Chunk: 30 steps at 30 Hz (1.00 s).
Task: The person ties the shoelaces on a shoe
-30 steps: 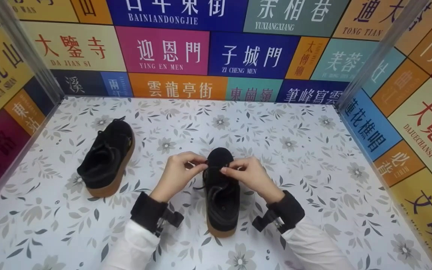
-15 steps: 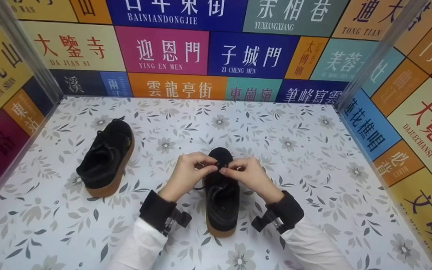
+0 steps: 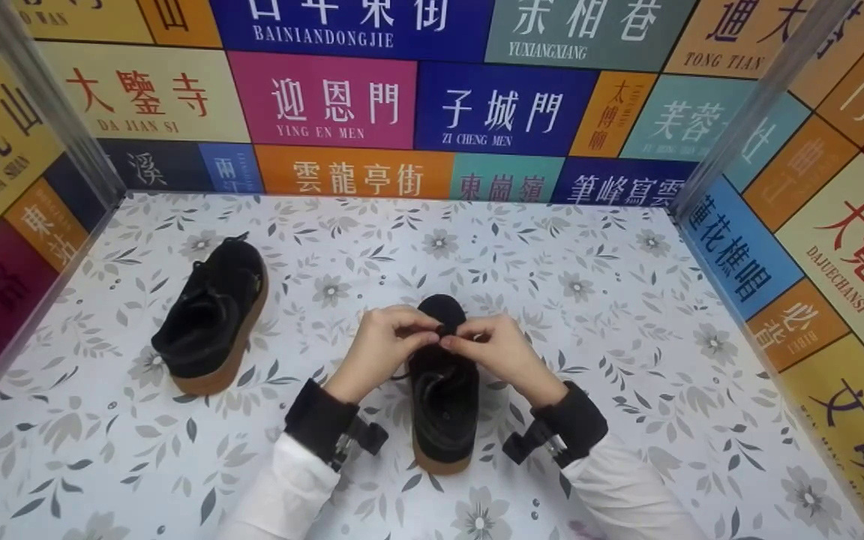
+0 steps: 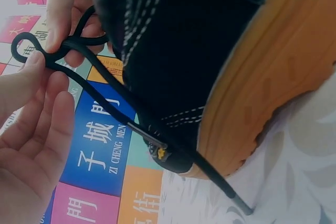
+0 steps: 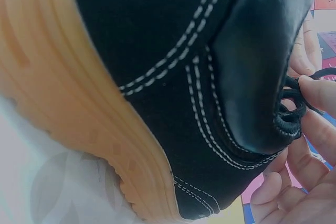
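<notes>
A black shoe [image 3: 443,431] with a tan sole stands near the middle of the table, toe away from me. Over its front, my left hand [image 3: 379,345] pinches a black shoelace [image 4: 210,172] between thumb and fingertips. In the left wrist view that lace makes a small loop at the fingertips, and its loose ends hang over the shoe's side. My right hand [image 3: 503,346] pinches the lace too, close to the left fingertips. White stitching and part of the right hand's grip [image 5: 310,156] show in the right wrist view, where the shoe hides some of the lacing.
A matching black shoe [image 3: 211,315] stands to the left, toe angled away, its lace lying over the front. The table [image 3: 589,247] has a leaf-and-flower print. Colourful panels [image 3: 334,105] with lettering enclose the back and sides.
My left hand has moved right, bringing its fingertips and the lace close to the right hand's. The right hand has stayed nearly in place, and both shoes have not moved.
</notes>
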### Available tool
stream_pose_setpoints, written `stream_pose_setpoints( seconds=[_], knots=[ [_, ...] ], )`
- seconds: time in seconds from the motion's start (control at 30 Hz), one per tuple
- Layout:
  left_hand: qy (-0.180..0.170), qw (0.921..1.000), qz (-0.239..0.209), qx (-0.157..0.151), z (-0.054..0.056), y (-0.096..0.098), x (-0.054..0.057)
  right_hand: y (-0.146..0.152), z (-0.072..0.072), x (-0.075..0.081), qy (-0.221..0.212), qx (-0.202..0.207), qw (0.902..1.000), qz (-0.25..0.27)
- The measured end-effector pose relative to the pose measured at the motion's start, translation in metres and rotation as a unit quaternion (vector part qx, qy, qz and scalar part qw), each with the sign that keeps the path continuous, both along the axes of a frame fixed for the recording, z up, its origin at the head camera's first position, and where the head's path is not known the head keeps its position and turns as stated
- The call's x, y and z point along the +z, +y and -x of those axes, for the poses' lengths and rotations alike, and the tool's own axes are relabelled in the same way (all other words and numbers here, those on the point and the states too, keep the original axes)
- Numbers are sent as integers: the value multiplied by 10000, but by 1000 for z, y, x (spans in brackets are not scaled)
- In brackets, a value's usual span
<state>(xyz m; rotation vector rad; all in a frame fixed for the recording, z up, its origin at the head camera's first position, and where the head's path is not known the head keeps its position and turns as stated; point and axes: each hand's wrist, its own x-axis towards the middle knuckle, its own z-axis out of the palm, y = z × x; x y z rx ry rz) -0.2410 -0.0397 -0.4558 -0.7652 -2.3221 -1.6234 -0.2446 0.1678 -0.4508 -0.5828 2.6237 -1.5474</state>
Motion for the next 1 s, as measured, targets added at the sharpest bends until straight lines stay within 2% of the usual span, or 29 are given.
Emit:
stream_pose_setpoints(
  seconds=[0.4, 0.63, 0.73, 0.83, 1.0],
  knots=[
    [-15, 9999, 94, -51, -3, 4, -4, 0, 0, -2, 233, 102, 9996, -147],
    [261, 9994, 222, 28, -5, 4, -5, 0, 0, -1, 94, 112, 9998, -107],
    [471, 9985, 290, 53, -6, 4, -6, 0, 0, -1, 12, 108, 9999, -83],
    [845, 9955, 419, -13, -5, 4, -7, 1, 0, 0, -69, 131, 9999, -10],
    [1691, 9834, 648, -123, -5, 3, -11, 1, 1, 0, -344, 119, 9992, 162]
  ],
)
